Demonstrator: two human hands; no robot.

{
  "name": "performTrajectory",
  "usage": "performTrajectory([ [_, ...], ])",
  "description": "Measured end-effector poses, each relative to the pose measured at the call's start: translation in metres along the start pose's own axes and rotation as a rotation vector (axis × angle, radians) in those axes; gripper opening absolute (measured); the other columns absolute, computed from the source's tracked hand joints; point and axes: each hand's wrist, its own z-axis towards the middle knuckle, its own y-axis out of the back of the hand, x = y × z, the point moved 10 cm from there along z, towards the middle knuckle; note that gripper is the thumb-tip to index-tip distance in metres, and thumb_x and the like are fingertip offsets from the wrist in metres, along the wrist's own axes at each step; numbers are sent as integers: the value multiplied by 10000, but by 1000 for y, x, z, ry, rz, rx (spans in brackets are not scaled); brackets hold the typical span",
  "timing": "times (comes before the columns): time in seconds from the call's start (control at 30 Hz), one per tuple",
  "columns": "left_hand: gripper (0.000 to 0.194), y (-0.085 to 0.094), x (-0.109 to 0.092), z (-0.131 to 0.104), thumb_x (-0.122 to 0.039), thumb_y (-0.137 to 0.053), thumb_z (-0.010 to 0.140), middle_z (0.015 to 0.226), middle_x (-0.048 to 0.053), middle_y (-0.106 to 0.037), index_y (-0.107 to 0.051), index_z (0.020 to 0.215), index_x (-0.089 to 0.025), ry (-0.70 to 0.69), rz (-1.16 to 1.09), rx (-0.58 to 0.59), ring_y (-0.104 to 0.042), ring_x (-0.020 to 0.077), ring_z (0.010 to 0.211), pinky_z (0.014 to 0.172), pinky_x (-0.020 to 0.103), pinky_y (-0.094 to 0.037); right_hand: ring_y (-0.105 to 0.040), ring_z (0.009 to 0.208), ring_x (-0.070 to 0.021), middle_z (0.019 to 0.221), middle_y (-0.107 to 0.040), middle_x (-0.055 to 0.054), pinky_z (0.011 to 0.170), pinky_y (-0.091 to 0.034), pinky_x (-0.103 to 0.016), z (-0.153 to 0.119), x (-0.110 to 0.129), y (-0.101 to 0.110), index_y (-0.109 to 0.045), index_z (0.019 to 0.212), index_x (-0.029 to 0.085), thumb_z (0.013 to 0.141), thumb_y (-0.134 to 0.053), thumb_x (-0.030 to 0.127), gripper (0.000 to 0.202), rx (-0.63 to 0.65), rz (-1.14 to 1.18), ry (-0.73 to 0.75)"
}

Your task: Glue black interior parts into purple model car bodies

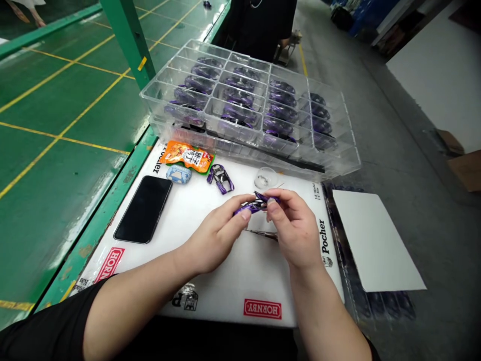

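A purple and black model car body point(248, 206) is held between both hands over the white mat point(240, 281). My left hand point(221, 230) pinches its left end with thumb and fingertips. At the other end, my right hand point(295, 220) grips a small purple part point(267, 197) that meets the body. A thin metal screwdriver point(263, 233) lies on the mat below the car, its handle end hidden by my right hand. Another purple car body point(221, 179) rests behind my left hand. A small clear round dish point(265, 178) stands behind the right one.
A clear compartment tray point(233, 128) with several purple car bodies spans the back. At left lie a black phone point(143, 209), a blue case point(179, 174) and an orange packet point(188, 156). White card point(378, 240) covers another tray at right. A person in black point(259, 30) is behind.
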Motion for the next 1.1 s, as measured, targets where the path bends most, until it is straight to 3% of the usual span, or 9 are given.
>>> performTrajectory([
  [0.1, 591, 4, 13, 2, -520, -642, 1150, 1055, 60, -730, -647, 1627, -171, 78, -135, -49, -597, 221, 860, 772, 371, -499, -739, 992, -203, 1428, -768, -65, 811, -626, -346, 1, -7, 3, -791, 1413, 337, 1035, -911, 519, 436, -34, 3, -43],
  [0.13, 617, 5, 14, 3, -509, -663, 1140, 1090, 68, -736, -623, 1652, -168, 84, -158, -68, -592, 217, 869, 773, 368, -496, -738, 986, -203, 1426, -768, -64, 796, -622, -342, 1, -10, 6, -773, 1423, 334, 1021, -922, 531, 472, -62, 8, -62],
  [0.2, 678, 10, 15, 5, -488, -703, 1117, 1162, 87, -756, -578, 1700, -165, 77, -172, -101, -603, 218, 896, 797, 368, -505, -715, 910, -197, 1223, -802, -52, 767, -602, -332, 1, -14, 8, -791, 1304, 294, 1021, -912, 568, 412, -83, -5, -108],
  [0.3, 740, 12, 15, 6, -458, -755, 1083, 1307, 118, -781, -553, 1737, -179, 64, -126, -115, -676, 249, 1015, 920, 399, -553, -669, 798, -192, 911, -764, -30, 729, -569, -324, 1, -17, -4, -824, 1066, 245, 1056, -856, 618, 375, 28, -12, -165],
  [0.4, 708, 10, 14, 5, -443, -758, 1085, 1506, 149, -769, -581, 1728, -206, 42, -32, -94, -730, 324, 1267, 1118, 470, -565, -669, 797, -193, 890, -772, -30, 725, -556, -316, -1, -17, -17, -844, 1042, 240, 1069, -844, 605, 366, 138, 62, -190],
  [0.53, 686, 10, 8, 2, -435, -739, 1095, 1697, 176, -681, -591, 1720, -194, -23, 131, -85, -654, 390, 1521, 1303, 544, -490, -670, 816, -191, 918, -785, -31, 742, -553, -309, -5, -22, -24, -854, 1030, 241, 1058, -871, 533, 294, 162, 163, -227],
  [0.67, 673, 9, 3, 1, -419, -753, 1084, 1690, 172, -683, -595, 1702, -202, -32, 192, -75, -686, 385, 1467, 1248, 543, -538, -661, 799, -181, 911, -782, -24, 742, -546, -302, -5, -28, -23, -858, 1001, 238, 1026, -902, 464, 232, 145, 223, -266],
  [0.9, 657, 3, 11, 4, -437, -788, 1073, 1433, 150, -799, -594, 1641, -173, 78, -92, -38, -768, 321, 1252, 1118, 471, -608, -630, 761, -170, 878, -769, -13, 727, -542, -296, -4, -23, -23, -860, 978, 242, 1027, -873, 395, 161, 153, 225, -235],
  [1.1, 621, -1, 7, 6, -397, -891, 1012, 1461, 110, -787, -679, 1570, -227, 9, -150, -15, -732, 308, 1302, 1147, 439, -589, -631, 776, -178, 896, -773, -20, 743, -546, -302, -4, -27, -23, -843, 957, 231, 1026, -879, 445, 227, 157, 198, -248],
])
